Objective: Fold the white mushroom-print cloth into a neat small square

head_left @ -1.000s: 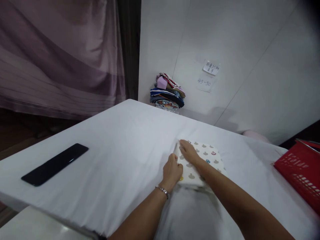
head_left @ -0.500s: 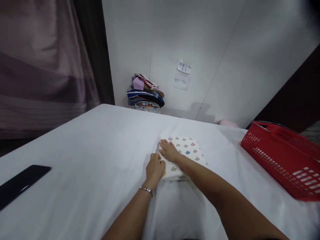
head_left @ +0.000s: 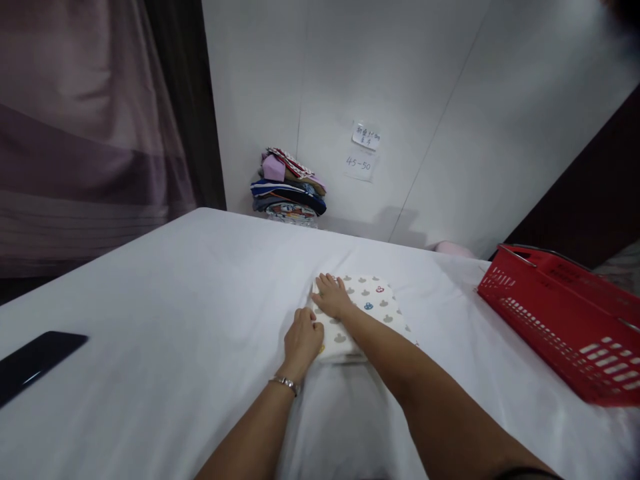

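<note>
A folded white cloth (head_left: 373, 317) with small grey, red and blue mushroom-like prints lies flat on the white-covered table. Flat across its upper left part rests my right hand (head_left: 332, 295), fingers stretched out. My left hand (head_left: 303, 335), with a silver bracelet at the wrist, is at the cloth's left edge, its fingers curled and pinching that edge. Part of the cloth is hidden under my right hand and forearm.
A red plastic basket (head_left: 560, 320) stands on the right of the table (head_left: 175, 300). A dark phone-like slab (head_left: 40, 360) lies at the left. Folded clothes (head_left: 289, 187) are stacked by the far edge, below paper notes (head_left: 361, 163) on the wall.
My right hand has slid slightly up along the cloth toward its upper left corner. My left hand stays at the left edge. The whole view has shifted a little.
</note>
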The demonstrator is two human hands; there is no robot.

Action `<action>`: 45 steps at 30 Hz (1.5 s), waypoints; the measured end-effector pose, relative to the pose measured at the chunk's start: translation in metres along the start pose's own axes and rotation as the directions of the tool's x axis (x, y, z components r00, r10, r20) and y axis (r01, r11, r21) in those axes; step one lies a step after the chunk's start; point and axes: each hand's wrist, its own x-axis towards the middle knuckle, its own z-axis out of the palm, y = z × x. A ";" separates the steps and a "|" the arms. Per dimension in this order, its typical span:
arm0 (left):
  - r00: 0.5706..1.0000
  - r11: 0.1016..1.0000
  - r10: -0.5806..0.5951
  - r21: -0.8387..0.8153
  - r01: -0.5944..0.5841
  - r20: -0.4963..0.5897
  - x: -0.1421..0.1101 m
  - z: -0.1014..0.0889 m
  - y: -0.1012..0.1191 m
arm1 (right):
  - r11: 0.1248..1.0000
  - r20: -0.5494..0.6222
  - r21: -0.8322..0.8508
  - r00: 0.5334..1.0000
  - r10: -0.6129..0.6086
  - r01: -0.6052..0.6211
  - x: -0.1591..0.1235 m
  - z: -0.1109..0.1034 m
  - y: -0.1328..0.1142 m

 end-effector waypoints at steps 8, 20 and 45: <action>1.000 1.000 0.028 0.013 -0.028 -0.005 0.002 0.001 -0.002 | 0.999 0.065 0.035 0.998 0.004 -0.007 0.000 -0.012 0.002; 1.000 1.000 0.029 -0.002 -0.029 -0.009 0.003 0.006 -0.004 | 0.998 0.090 -0.044 0.995 -0.034 0.038 -0.115 -0.008 0.001; 0.922 0.881 0.370 0.271 -0.387 0.115 -0.013 0.024 0.017 | 0.988 0.019 0.080 0.992 0.128 -0.129 -0.154 -0.033 0.060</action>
